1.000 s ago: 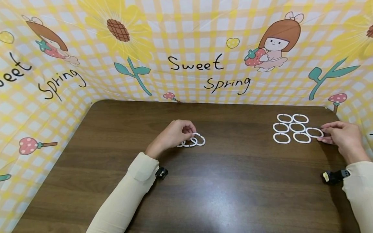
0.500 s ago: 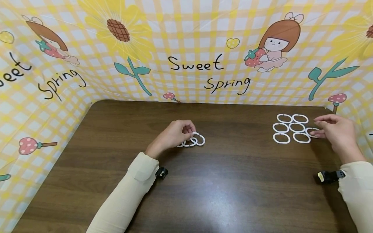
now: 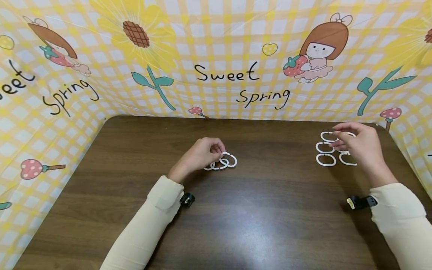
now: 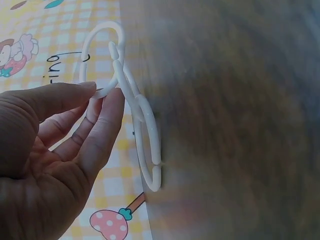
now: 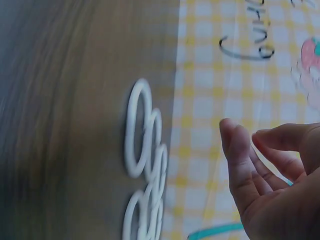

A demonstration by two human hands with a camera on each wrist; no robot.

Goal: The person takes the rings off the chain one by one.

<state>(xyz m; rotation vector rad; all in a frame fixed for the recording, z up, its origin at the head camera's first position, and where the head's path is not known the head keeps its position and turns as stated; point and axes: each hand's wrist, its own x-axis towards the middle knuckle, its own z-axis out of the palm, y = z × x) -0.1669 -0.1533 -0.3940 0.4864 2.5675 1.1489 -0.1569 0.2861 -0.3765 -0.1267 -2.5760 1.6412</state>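
My left hand pinches a white plastic C-shaped link between thumb and fingers, near mid-table. Other white links are joined to it in a short chain, which hangs down to the dark table; my fingers cover part of it in the head view. At the right, my right hand hovers over several loose white links laid close together in rows. Its fingers are loosely bent with nothing between them, and it hides some links. In the right wrist view, the loose links lie apart from that hand.
The brown wooden table ends at a yellow checked cloth that stands along its back and sides. Small black wrist cameras are strapped to both forearms, the left camera and the right camera.
My right hand has moved left from the rightmost loose link to over the middle and upper links of the group. My left hand still holds the chain in nearly the same place.
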